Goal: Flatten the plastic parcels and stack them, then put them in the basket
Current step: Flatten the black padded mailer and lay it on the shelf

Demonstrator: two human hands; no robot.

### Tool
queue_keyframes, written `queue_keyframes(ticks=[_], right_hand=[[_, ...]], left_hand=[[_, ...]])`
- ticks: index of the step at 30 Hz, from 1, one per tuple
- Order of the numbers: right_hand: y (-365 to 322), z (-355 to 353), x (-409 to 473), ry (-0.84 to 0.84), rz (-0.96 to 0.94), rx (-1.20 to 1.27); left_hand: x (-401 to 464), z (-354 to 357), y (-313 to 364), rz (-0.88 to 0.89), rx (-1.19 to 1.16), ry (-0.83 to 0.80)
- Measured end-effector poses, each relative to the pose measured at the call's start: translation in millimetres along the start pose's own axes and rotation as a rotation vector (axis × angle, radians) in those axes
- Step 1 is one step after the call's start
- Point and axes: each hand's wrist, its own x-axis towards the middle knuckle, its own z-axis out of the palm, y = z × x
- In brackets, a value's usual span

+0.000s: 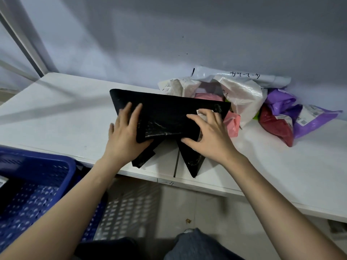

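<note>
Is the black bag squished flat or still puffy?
Mostly flat. The black bag lies spread on the table under the left hand and right hand, with wrinkles near its front edge.

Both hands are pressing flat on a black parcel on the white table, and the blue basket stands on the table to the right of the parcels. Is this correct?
Not quite. The head view shows the blue basket below the table edge on the person's left, not on the white table at the right. The rest holds: the left hand and right hand both press on the black parcel.
</note>
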Motion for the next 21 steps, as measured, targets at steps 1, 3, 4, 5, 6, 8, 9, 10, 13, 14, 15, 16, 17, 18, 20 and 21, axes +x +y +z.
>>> queue_keyframes(ticks=[1,3,4,5,6,8,9,10,13,14,15,16,17,18,20,21], right_hand=[[1.5,4.0,-3.9,-0.004,0.001,-0.007],[3.9,12.1,-9.7,0.017,-0.006,-0.015],[4.3,15.3,-11.4,0.045,-0.007,0.012],[4.2,17.5,-12.3,0.070,-0.004,0.058],[3.8,18.3,-12.6,0.088,0.001,0.107],[3.7,17.6,-11.3,0.099,0.004,0.161],[4.4,16.8,-10.0,0.102,0.004,0.166],[5.6,16.3,-9.0,0.106,0.006,0.164],[8.5,16.0,-7.3,0.153,0.023,0.122],[9.4,15.8,-7.0,0.186,0.033,0.098],[9.9,14.9,-6.7,0.212,0.047,0.079],[10.2,13.2,-6.2,0.224,0.060,0.066],[10.7,11.4,-5.4,0.222,0.064,0.054],[11.0,9.5,-4.2,0.211,0.060,0.038],[11.1,6.4,-1.6,0.195,0.041,0.023],[10.5,4.9,-0.2,0.194,0.034,0.034]], left_hand=[[-1.9,0.5,-1.9,-0.088,-0.090,0.011],[-4.3,0.5,-2.9,-0.264,-0.297,-0.023],[-4.7,2.2,-4.7,-0.345,-0.380,-0.067],[-5.0,5.0,-6.8,-0.410,-0.443,-0.119],[-5.5,9.8,-10.9,-0.461,-0.491,-0.177],[-7.3,17.2,-15.8,-0.510,-0.529,-0.251],[-8.1,20.0,-17.1,-0.504,-0.539,-0.264],[-8.4,21.7,-17.7,-0.483,-0.550,-0.263],[-6.6,20.1,-14.5,-0.404,-0.577,-0.227],[-5.3,18.7,-14.1,-0.397,-0.591,-0.221],[-3.6,17.3,-14.0,-0.393,-0.610,-0.216],[-1.8,17.0,-15.6,-0.392,-0.625,-0.214],[-0.2,16.6,-16.5,-0.385,-0.631,-0.215],[1.3,16.0,-17.7,-0.379,-0.629,-0.214],[4.3,13.9,-19.3,-0.368,-0.635,-0.214],[5.9,13.1,-20.5,-0.364,-0.647,-0.220]])
